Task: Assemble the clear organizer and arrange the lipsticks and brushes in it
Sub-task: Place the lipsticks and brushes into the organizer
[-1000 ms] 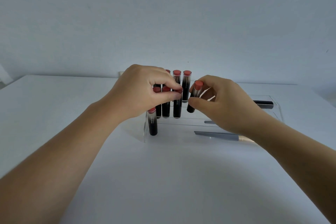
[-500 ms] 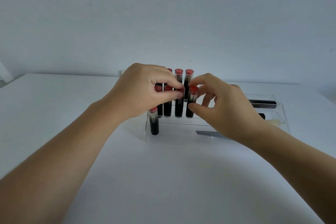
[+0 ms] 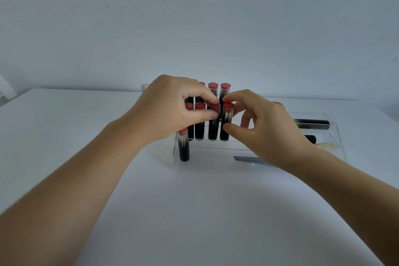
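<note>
Both hands on the lipstick rows in the clear organizer (image 3: pixel 336 136), mid white table (image 3: pixel 194 211)

Front step: one lipstick (image 3: pixel 184 147) upright at left end, black barrel, red top; grey brush handle (image 3: pixel 246 158) lying flat, its right part hidden under the right wrist. Middle step: left hand (image 3: pixel 170 106) pinches the third lipstick (image 3: pixel 213 123) at its top, right hand (image 3: pixel 263 131) pinches the fourth lipstick (image 3: pixel 225 123), index on cap, thumb on barrel. Back row: two red tops clear, the rest behind the left hand, count unclear. Right side: two dark tubes lying flat, ends cut off by the hand; acrylic edges hard to trace
</note>
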Demonstrator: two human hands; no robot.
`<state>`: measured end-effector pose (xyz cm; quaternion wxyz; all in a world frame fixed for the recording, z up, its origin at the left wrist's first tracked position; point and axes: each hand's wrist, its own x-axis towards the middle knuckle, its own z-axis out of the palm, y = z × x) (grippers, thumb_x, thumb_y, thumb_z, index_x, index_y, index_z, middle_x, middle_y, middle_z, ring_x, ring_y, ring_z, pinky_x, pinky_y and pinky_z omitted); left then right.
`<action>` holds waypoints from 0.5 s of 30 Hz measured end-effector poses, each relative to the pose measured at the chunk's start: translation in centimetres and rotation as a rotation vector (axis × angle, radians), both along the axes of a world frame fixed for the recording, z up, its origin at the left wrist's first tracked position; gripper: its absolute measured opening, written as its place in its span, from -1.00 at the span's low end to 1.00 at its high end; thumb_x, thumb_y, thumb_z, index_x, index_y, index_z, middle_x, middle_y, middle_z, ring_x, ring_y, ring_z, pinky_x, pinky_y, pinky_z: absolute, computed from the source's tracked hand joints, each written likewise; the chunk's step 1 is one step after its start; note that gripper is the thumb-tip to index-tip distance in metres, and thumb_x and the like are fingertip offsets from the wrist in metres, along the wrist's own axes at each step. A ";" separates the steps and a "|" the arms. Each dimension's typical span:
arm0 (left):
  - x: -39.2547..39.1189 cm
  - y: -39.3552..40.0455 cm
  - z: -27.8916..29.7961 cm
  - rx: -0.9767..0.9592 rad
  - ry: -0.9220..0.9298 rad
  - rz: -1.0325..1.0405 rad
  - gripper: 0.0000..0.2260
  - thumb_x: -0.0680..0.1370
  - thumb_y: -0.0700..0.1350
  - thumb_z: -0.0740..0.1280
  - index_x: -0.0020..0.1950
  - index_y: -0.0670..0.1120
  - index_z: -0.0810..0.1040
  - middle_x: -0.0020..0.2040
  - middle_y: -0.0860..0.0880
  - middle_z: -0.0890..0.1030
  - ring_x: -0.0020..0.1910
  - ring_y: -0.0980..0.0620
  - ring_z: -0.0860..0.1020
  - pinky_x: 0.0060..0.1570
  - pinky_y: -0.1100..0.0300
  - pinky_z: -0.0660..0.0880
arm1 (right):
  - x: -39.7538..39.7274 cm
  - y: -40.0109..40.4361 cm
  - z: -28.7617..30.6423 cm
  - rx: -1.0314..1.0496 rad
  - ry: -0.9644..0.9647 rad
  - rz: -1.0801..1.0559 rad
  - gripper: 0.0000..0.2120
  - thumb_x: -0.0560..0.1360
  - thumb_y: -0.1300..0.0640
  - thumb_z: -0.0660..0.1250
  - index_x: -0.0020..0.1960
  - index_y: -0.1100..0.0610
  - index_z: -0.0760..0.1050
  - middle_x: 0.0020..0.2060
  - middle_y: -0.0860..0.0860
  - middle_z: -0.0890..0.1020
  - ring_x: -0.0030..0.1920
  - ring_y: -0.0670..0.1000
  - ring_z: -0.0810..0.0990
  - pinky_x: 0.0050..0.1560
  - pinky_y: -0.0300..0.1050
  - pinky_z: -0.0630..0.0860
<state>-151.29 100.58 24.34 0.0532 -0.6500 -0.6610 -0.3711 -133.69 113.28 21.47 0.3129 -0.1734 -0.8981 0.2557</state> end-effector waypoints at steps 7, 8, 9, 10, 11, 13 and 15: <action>0.2 -0.6 0.9 -0.025 0.001 -0.026 -0.85 0.40 -0.02 0.59 -0.06 0.05 0.74 -0.10 0.10 0.70 -0.38 0.45 0.44 -0.32 0.49 0.28 | 2.1 1.5 2.1 0.066 -0.044 0.029 -0.60 0.43 0.04 0.49 0.21 -0.18 0.50 -0.12 -0.21 0.65 -0.31 -0.12 0.56 -0.29 -0.42 0.44; 0.3 -0.7 1.2 -0.011 0.016 -0.032 -0.85 0.41 -0.04 0.59 -0.05 0.01 0.74 -0.08 0.08 0.70 -0.37 0.50 0.42 -0.30 0.53 0.28 | 2.7 2.3 2.8 0.082 -0.074 0.021 -0.65 0.43 0.05 0.49 0.17 -0.17 0.53 -0.14 -0.21 0.65 -0.31 -0.12 0.56 -0.27 -0.43 0.44; 0.4 -0.7 1.5 0.005 0.034 -0.034 -0.84 0.41 -0.05 0.59 -0.05 -0.01 0.74 -0.06 0.06 0.69 -0.36 0.53 0.41 -0.28 0.55 0.27 | 3.3 3.3 3.5 0.095 -0.117 0.012 -0.71 0.44 0.07 0.48 0.12 -0.17 0.56 -0.16 -0.22 0.65 -0.30 -0.12 0.56 -0.25 -0.42 0.44; 0.6 -0.7 1.8 0.019 0.054 -0.036 -0.84 0.41 -0.05 0.59 -0.05 -0.03 0.74 -0.05 0.05 0.69 -0.35 0.54 0.41 -0.28 0.57 0.27 | 3.8 4.4 4.2 0.105 -0.177 0.003 -0.76 0.45 0.08 0.46 0.06 -0.18 0.57 -0.18 -0.23 0.65 -0.29 -0.12 0.56 -0.25 -0.41 0.44; 0.9 -0.6 2.2 0.029 0.074 -0.040 -0.84 0.41 -0.06 0.59 -0.05 -0.04 0.74 -0.05 0.04 0.69 -0.33 0.53 0.42 -0.27 0.56 0.26 | 4.3 5.5 4.8 0.116 -0.256 -0.005 -0.79 0.47 0.09 0.45 0.01 -0.20 0.59 -0.19 -0.23 0.65 -0.27 -0.12 0.57 -0.26 -0.39 0.43; 1.4 -0.1 3.1 0.023 0.105 -0.057 -0.85 0.42 -0.04 0.59 -0.04 -0.01 0.73 -0.05 0.08 0.67 -0.30 0.46 0.46 -0.26 0.53 0.28 | 5.0 7.3 5.8 0.147 -0.422 -0.005 -0.78 0.49 0.08 0.43 -0.03 -0.26 0.58 -0.18 -0.23 0.65 -0.21 -0.15 0.57 -0.22 -0.36 0.40; 1.9 0.6 3.9 -0.034 0.116 -0.054 -0.85 0.43 0.02 0.57 -0.03 0.07 0.73 -0.04 0.17 0.65 -0.19 0.35 0.53 -0.20 0.39 0.36 | 5.5 8.5 6.0 0.149 -0.530 0.011 -0.80 0.49 0.04 0.43 -0.01 -0.28 0.58 -0.15 -0.22 0.65 -0.17 -0.18 0.56 -0.15 -0.28 0.41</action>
